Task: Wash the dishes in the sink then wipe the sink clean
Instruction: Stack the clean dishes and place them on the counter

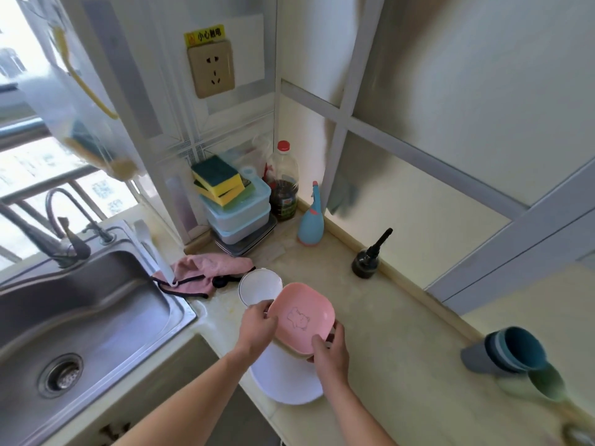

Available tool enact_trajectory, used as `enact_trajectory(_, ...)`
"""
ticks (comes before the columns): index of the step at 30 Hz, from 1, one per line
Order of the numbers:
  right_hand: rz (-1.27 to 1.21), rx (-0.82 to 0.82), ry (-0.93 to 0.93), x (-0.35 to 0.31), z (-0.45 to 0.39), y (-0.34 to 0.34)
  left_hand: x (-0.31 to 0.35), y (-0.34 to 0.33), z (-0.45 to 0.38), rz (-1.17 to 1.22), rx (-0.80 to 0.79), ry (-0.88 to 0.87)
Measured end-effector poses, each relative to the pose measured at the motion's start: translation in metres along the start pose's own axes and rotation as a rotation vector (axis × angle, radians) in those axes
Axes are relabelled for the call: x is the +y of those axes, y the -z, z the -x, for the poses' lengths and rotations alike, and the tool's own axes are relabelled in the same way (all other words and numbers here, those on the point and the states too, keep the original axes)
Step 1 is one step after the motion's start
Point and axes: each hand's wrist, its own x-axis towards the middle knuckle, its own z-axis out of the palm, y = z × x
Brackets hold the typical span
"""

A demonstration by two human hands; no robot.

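A pink square plate (301, 317) with a small animal drawing tops a stack of small plates held over the counter. My left hand (257, 328) grips the stack's left edge, and my right hand (330, 354) grips its near right corner. Under the stack lies a large white plate (283, 378) at the counter's front edge. A white bowl (260, 286) stands just behind the stack. The steel sink (83, 304) with its drain (61, 376) is to the left, and nothing lies in its basin.
A pink cloth (206, 268) lies by the sink's right rim. Sponges (219, 180) sit on stacked blue boxes (238, 217) in the corner, beside a dark bottle (283, 188) and a blue spray bottle (310, 223). Nested blue cups (505, 350) lie at right. A black dispenser (370, 257) stands by the wall.
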Motion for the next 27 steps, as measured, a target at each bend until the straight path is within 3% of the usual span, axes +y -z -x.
enact_trajectory(8,0.202,-0.018,0.018,0.024,0.021,-0.003,-0.046,-0.003,0.014,-0.063,-0.044,0.063)
enact_trajectory(13,0.375,0.16,0.088,0.005,0.003,-0.003,-0.026,-0.006,0.011,0.023,0.114,0.13)
enact_trajectory(18,0.4,0.258,0.338,-0.02,-0.046,-0.014,-0.019,-0.005,-0.023,0.052,0.35,0.335)
enact_trajectory(21,0.471,0.143,0.364,-0.04,-0.078,-0.029,-0.02,-0.001,-0.044,0.057,0.406,0.444)
enact_trajectory(27,0.656,-0.32,0.19,-0.068,-0.113,-0.06,-0.031,0.005,-0.067,0.054,0.37,0.541)
